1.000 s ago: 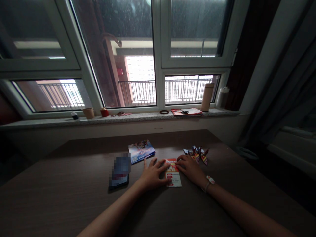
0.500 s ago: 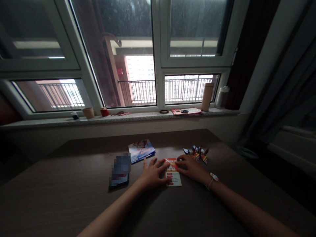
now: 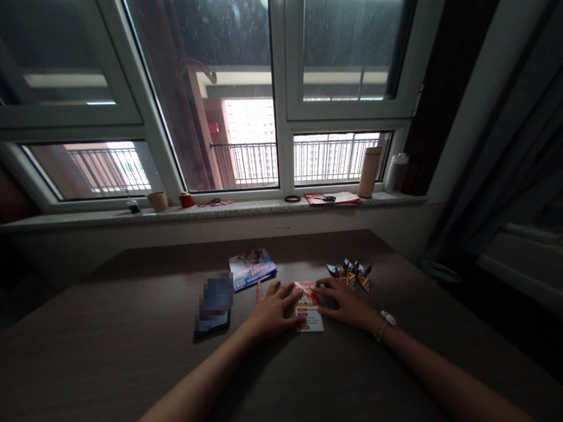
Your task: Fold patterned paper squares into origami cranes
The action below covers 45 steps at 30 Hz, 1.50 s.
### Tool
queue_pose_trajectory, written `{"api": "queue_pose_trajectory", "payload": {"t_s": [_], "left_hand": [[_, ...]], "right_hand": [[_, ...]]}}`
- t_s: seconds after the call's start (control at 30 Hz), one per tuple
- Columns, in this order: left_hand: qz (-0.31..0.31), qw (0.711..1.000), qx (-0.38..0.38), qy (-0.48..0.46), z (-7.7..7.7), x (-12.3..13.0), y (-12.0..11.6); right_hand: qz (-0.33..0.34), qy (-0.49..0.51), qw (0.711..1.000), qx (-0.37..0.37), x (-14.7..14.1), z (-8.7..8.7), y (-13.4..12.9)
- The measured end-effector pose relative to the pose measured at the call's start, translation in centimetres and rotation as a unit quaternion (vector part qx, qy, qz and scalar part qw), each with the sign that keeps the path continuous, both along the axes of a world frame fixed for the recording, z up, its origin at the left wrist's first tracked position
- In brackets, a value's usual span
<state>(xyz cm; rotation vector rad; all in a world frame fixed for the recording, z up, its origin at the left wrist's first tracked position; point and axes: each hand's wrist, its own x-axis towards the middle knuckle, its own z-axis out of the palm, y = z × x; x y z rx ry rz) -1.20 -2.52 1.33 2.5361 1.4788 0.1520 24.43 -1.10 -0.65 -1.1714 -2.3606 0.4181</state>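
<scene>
Red-and-white leaflet [image 3: 309, 319] on brown table [image 3: 132, 334] is touched by left hand [image 3: 272, 310], splayed wide, plus right hand [image 3: 346, 302], kinda curved but unclenched.

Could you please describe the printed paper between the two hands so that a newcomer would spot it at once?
Start with the brown table, then find the left hand and the right hand over it. The printed paper lies between them. Its top is red, its lower part white with red labels, unlike the mostly blue leaflet beyond the left hand.
</scene>
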Motion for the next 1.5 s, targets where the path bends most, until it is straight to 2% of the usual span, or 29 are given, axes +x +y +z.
{"api": "queue_pose_trajectory", "payload": {"t_s": [0.17,0.33,0.73,1.1,1.33,1.5], "left_hand": [[0.017,0.999,0.032,-0.020,-0.4,-0.1,0.1],[0.009,0.999,0.020,-0.030,-0.5,0.0,0.1],[0.011,0.999,0.007,-0.029,-0.2,0.1,0.0],[0.008,0.999,0.019,-0.026,-0.5,0.0,0.1],[0.059,0.997,0.045,-0.032,-0.4,0.2,0.2],[0.081,0.994,0.054,-0.045,-0.9,0.1,0.3]], "right_hand": [[-0.005,0.036,0.999,0.031,-0.7,-0.3,-0.1],[-0.010,0.048,0.998,0.038,-1.3,-0.3,0.1],[0.030,0.017,0.999,-0.039,-0.3,0.9,0.0],[0.039,0.015,0.998,-0.036,0.1,0.4,-0.3],[0.045,0.018,0.999,-0.017,0.1,0.2,-0.4],[0.032,-0.003,0.999,-0.003,-0.1,0.1,-0.7]]}}
